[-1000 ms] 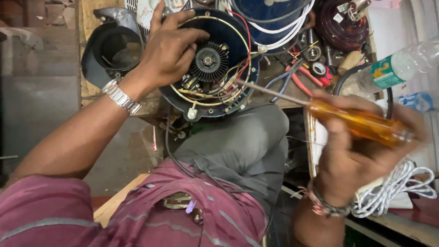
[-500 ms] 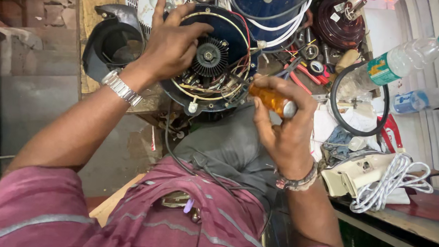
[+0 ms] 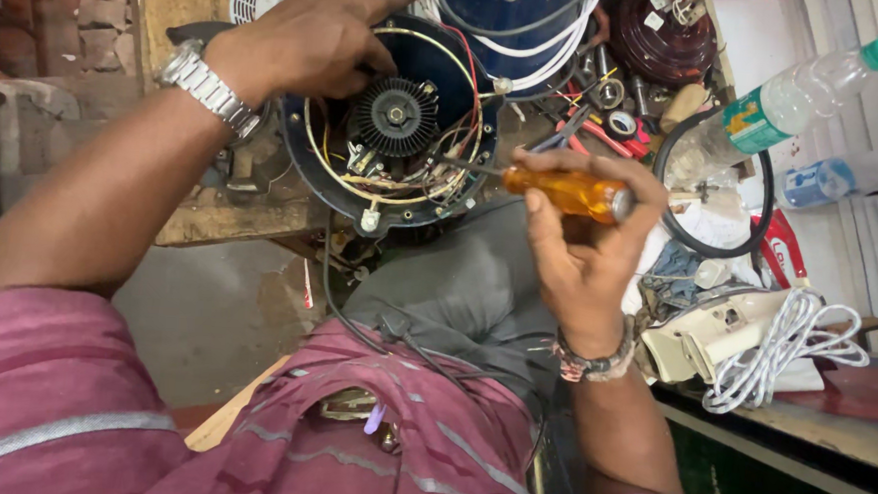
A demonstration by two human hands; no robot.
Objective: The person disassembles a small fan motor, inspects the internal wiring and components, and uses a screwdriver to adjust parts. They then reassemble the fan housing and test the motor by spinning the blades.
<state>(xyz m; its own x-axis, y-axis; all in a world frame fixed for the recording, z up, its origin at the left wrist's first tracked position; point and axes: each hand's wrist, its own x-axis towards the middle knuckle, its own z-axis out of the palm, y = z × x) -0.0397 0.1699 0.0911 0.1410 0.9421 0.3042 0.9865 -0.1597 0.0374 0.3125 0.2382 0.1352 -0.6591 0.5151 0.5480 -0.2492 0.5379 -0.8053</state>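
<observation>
A round dark-blue appliance base [image 3: 381, 209] lies open on the bench edge, showing a black finned fan [image 3: 394, 116] and yellow, red and white wires inside. My left hand [image 3: 310, 35], with a metal watch on the wrist, grips the base's upper left rim. My right hand [image 3: 584, 250] is closed around the orange handle of a screwdriver [image 3: 567, 191]. Its metal shaft points left into the wiring beside the fan.
Right of the base lie a black rubber ring [image 3: 704, 246], a clear plastic bottle with a green cap [image 3: 798, 90], a white cord coil [image 3: 789, 346], red-handled pliers [image 3: 615, 138] and a dark red dome [image 3: 660, 33]. A blue drum with white cable [image 3: 521, 26] stands behind. My grey-trousered knee [image 3: 467, 289] sits below.
My right hand has turned the screwdriver level and pushed its tip into the base's wiring. A second ago it was held out to the right. My left hand stays on the rim.
</observation>
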